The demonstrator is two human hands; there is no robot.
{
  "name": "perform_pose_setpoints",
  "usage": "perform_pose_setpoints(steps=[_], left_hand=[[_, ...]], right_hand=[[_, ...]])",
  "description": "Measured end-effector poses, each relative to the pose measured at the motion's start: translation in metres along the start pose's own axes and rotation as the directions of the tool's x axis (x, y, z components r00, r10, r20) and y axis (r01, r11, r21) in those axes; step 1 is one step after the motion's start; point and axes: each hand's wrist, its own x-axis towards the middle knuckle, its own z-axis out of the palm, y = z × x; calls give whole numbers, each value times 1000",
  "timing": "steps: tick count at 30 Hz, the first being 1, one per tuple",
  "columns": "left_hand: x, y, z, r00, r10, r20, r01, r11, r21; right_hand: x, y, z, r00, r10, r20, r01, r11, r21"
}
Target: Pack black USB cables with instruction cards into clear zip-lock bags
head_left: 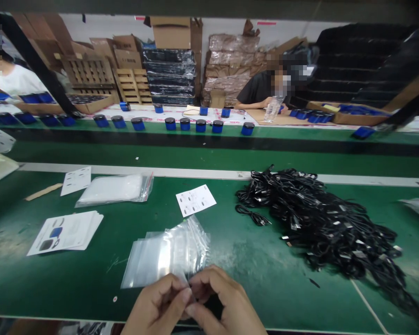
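Observation:
My left hand (158, 304) and my right hand (223, 300) meet at the near edge of the green table (73, 274). Both pinch the near edge of a clear zip bag (167, 253), which lies on top of a small stack of the same bags. A big tangled pile of black cables (330, 223) lies to the right of my hands. A small white printed card (195, 200) lies just beyond the bags.
To the left lie a stack of printed leaflets (68, 231), a pack of clear bags (117, 188), another card (76, 180) and a wooden stick (43, 191). Blue cylinders (185, 123) line the far belt. A person (261, 88) sits opposite; another sits far left. Cartons stand behind.

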Motion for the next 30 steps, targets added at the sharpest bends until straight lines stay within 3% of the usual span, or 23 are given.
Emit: perform_pose_setpoints(steps=[6,13,21,30], left_hand=[[3,-5,-1,994,38,100,-47,995,87],[8,-11,-1,993,92,70,-106,964,244],[5,-9,-1,991,94,94,-111,973,200],[5,-8,2,983,172,57,-180,884,431]], right_hand=[[-7,4,2,998,-27,57,13,970,245],[-13,18,12,997,21,70,-59,793,606],[-10,9,-1,980,43,193,-149,798,584],[-10,12,6,996,40,81,-80,815,574]])
